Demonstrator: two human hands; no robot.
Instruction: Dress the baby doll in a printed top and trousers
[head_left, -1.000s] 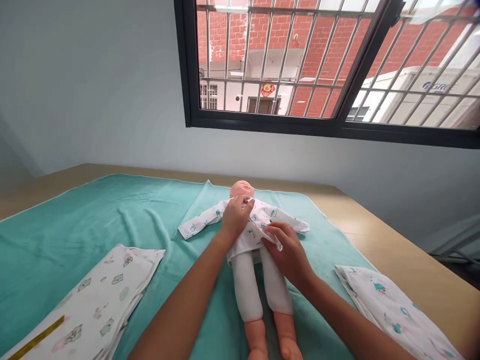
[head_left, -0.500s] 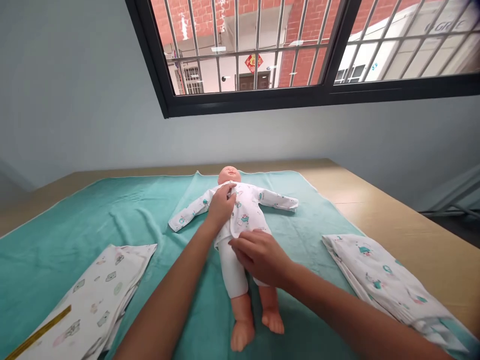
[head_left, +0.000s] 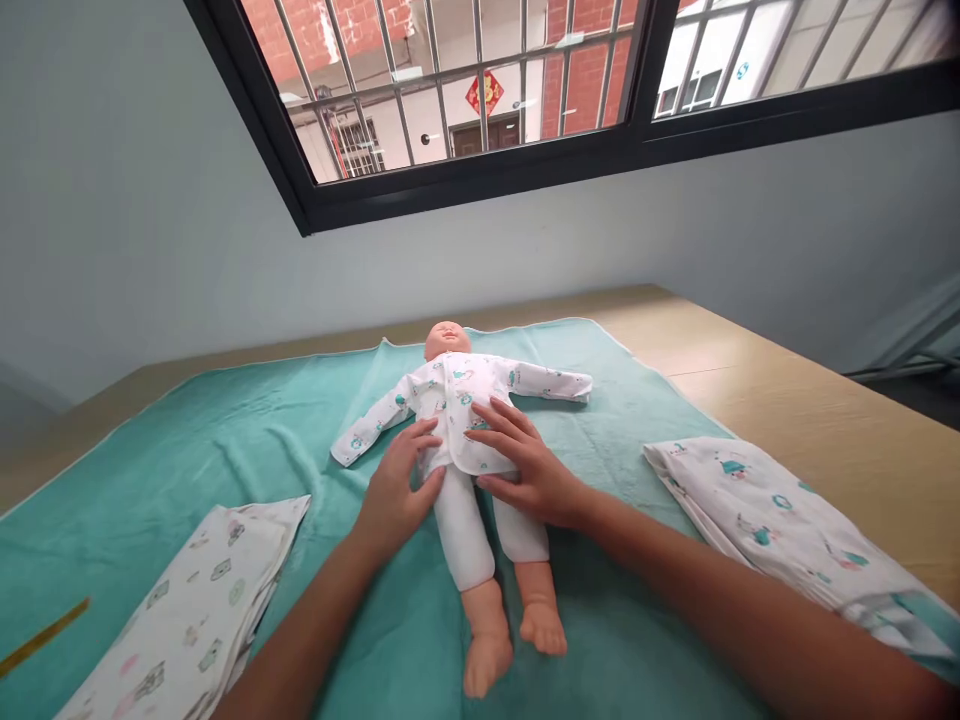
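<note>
A baby doll (head_left: 448, 340) lies on its back, head toward the wall, its bare feet toward me. It wears a white printed long-sleeved top (head_left: 480, 400), spread over the chest with both sleeves stretched outward. White cloth covers the doll's legs (head_left: 459, 530) down to the shins. My left hand (head_left: 401, 485) rests at the left lower side of the top, fingers apart. Across the lower right of the top lies my right hand (head_left: 529, 465), fingers spread over the fabric. Neither hand grips anything.
A teal blanket (head_left: 600, 600) covers much of the wooden table (head_left: 750, 365). Folded printed cloths lie at the left (head_left: 191, 610) and right (head_left: 787, 530). A yellow-brown strip (head_left: 45, 637) shows at lower left. Behind stands a wall with a barred window (head_left: 465, 100).
My left hand has come down from the doll's chest to its waist. My right hand has opened from a pinch at the top's hem and now lies flat on it. The view has tilted slightly.
</note>
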